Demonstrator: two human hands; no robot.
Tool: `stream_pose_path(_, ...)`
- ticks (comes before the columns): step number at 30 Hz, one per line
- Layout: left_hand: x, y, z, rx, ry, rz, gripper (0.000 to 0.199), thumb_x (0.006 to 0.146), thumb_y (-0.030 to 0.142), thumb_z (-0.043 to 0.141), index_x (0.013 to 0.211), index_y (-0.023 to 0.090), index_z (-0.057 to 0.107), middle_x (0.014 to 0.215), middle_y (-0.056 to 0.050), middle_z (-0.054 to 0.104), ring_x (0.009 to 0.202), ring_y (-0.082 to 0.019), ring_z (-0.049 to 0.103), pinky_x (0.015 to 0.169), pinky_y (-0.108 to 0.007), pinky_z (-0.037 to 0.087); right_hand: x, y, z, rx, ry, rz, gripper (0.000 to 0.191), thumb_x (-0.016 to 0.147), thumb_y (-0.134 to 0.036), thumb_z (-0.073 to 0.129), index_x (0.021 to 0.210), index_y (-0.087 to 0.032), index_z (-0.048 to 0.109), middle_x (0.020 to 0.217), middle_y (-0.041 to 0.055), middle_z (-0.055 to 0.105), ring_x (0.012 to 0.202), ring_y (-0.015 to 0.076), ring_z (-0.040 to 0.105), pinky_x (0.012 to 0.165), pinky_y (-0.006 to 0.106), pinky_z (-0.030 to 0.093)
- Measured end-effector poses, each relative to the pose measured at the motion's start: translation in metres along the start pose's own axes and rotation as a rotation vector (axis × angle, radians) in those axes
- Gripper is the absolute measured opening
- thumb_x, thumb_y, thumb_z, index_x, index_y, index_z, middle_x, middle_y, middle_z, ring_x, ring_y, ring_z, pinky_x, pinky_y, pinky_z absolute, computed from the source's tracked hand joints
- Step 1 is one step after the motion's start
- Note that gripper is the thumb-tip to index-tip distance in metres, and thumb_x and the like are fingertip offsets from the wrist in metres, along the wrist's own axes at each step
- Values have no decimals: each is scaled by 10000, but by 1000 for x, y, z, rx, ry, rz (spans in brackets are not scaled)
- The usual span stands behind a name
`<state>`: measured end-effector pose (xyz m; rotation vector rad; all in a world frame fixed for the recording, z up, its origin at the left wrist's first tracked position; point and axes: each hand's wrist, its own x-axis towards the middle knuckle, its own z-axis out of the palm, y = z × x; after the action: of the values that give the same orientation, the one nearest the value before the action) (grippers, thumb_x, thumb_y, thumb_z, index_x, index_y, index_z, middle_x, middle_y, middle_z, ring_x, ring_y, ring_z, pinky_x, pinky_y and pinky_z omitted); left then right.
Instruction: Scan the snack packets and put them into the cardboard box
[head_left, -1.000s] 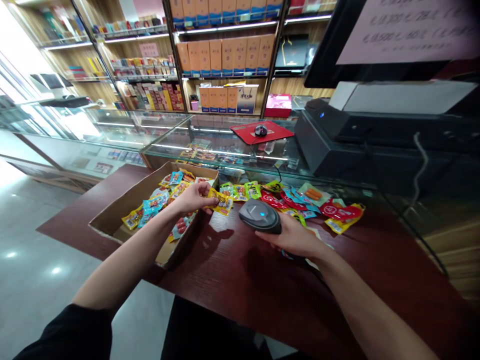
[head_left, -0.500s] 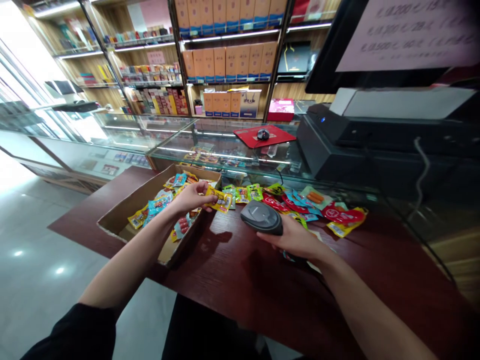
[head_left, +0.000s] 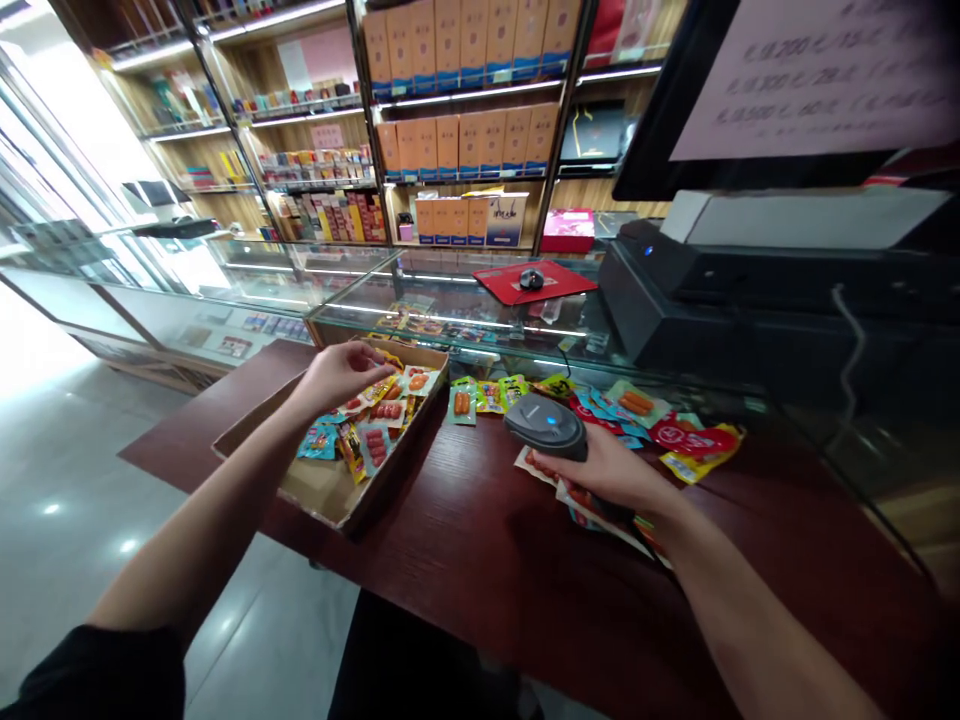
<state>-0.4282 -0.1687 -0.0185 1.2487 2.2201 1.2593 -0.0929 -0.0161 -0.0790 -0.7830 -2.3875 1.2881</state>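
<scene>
My left hand (head_left: 341, 378) hovers over the cardboard box (head_left: 349, 520), thumb and fingers loosely apart, with no packet visible between them. Small snack packets (head_left: 376, 447) in yellow, blue and clear wrapping lie in the box, some showing reddish sausages. My right hand (head_left: 611, 468) grips a dark grey barcode scanner (head_left: 546, 425) whose top shows a blue light. Under that hand lie pale sausage packets (head_left: 541, 466), partly hidden by the hand and scanner. Just right of the box, one clear packet (head_left: 463, 402) with orange sausages lies on the brown table (head_left: 457, 540).
Red, yellow and blue packets (head_left: 694, 437) spread along the table's back right. Behind stands a glass counter (head_left: 435, 290) with a mouse (head_left: 531, 279) on a red pad (head_left: 495, 280). A black machine with a screen (head_left: 750, 170) rises at right; boxed goods (head_left: 465, 145) fill the shelves.
My left hand has moved left over the box, and the yellow packet it held is no longer in its fingers. The scanner's light has turned blue, and pale packets show beneath it.
</scene>
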Motion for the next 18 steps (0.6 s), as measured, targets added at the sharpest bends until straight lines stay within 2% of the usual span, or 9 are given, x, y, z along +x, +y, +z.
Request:
stream_pose_path(3, 12, 16, 52, 204, -98, 228, 293, 672, 474, 716, 740, 191, 681, 677, -13, 660, 642, -143, 582, 592, -235, 410, -1, 1, -15, -49, 50, -38, 439, 746, -406, 703, 1104, -155, 667, 978, 81, 730, 930, 261, 675, 803, 365, 540)
stream_pose_path(4, 16, 22, 70, 227, -141, 262, 301, 692, 485, 695, 755, 191, 681, 689, -16, 666, 651, -149, 591, 599, -239, 416, -3, 1, -22, -58, 60, -20, 456, 749, -419, 700, 1119, -156, 663, 939, 76, 733, 902, 258, 680, 788, 367, 544)
stream_pose_path(8, 31, 41, 142, 340, -331, 316, 309, 702, 448, 689, 863, 185, 697, 757, -34, 692, 695, -175, 628, 629, -256, 448, -12, 4, -48, -64, 69, 88, 484, 757, -479, 690, 1124, -167, 649, 654, 21, 684, 568, 206, 638, 575, 341, 535)
stream_pose_path(11, 48, 46, 187, 521, -414, 359, 455, 675, 395, 714, 1073, 179, 672, 979, -74, 704, 892, -220, 650, 765, -273, 480, -20, 8, -63, -2, 75, 96, 470, 740, -494, 710, 1085, -180, 646, 595, 1, 647, 470, 171, 570, 504, 316, 499)
stream_pose_path(14, 70, 45, 221, 716, -469, 377, 666, 679, 361, 708, 1293, 158, 549, 1245, -136, 610, 1115, -266, 586, 894, -294, 461, -24, 10, -71, 56, 56, 124, 400, 748, -499, 705, 977, -178, 640, 538, -11, 603, 426, 145, 521, 434, 280, 448)
stream_pose_path(16, 85, 43, 236, 786, -537, 362, 718, 693, 352, 695, 1349, 143, 490, 1306, -152, 574, 1169, -270, 559, 920, -288, 450, -25, 11, -74, 73, 55, 145, 379, 749, -487, 710, 952, -179, 626, 534, -14, 593, 428, 139, 521, 417, 264, 433)
stream_pose_path(18, 97, 40, 244, 813, -610, 365, 711, 699, 354, 691, 1344, 134, 493, 1299, -145, 586, 1167, -264, 561, 926, -275, 442, -26, 12, -75, 79, 67, 148, 398, 744, -470, 721, 1002, -186, 616, 553, -17, 598, 440, 137, 532, 421, 257, 437)
